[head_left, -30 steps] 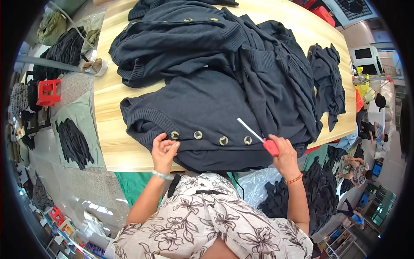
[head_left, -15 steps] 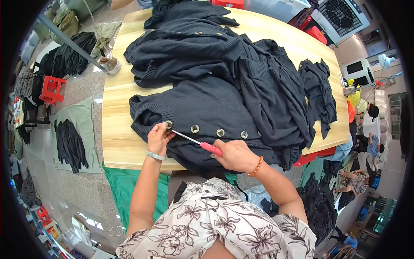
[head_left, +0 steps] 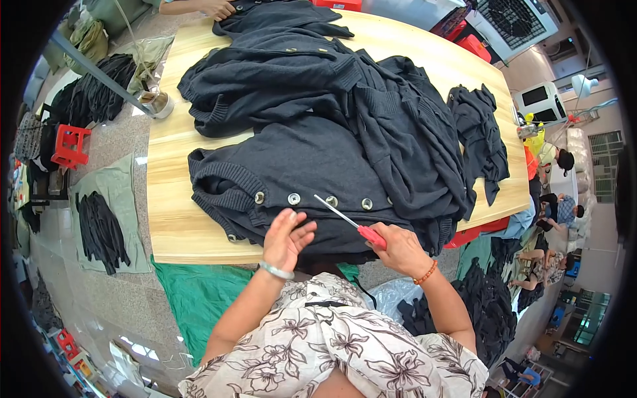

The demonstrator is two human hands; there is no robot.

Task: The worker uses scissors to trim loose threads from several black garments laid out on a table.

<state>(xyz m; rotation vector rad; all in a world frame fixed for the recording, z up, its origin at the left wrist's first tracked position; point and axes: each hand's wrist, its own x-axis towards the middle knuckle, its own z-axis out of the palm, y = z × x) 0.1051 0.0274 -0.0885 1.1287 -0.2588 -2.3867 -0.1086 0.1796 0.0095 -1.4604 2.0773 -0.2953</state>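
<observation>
A dark grey knitted cardigan [head_left: 292,159] lies across the near side of the table, its row of large round buttons running left to right along the front edge. My right hand [head_left: 401,251] is closed round the red handle of a screwdriver-like tool [head_left: 344,216] with a thin, straight metal shaft. The shaft points up and left, its tip between the second button from the left [head_left: 294,198] and the third button [head_left: 332,201]. My left hand [head_left: 286,243] is open just below the second button, palm turned inward, fingers apart and holding nothing.
More dark knitted garments [head_left: 279,73] are heaped behind and to the right on the wooden table [head_left: 172,205]. At the far edge, another person's hand [head_left: 217,8] touches a garment. A jar [head_left: 158,105] stands at the left edge, beside a grey pole [head_left: 93,69].
My left hand has let go of the leftmost button and moved right and down, opening. My right hand has drawn the tool rightward, off that button. Another person's hand has appeared at the far edge.
</observation>
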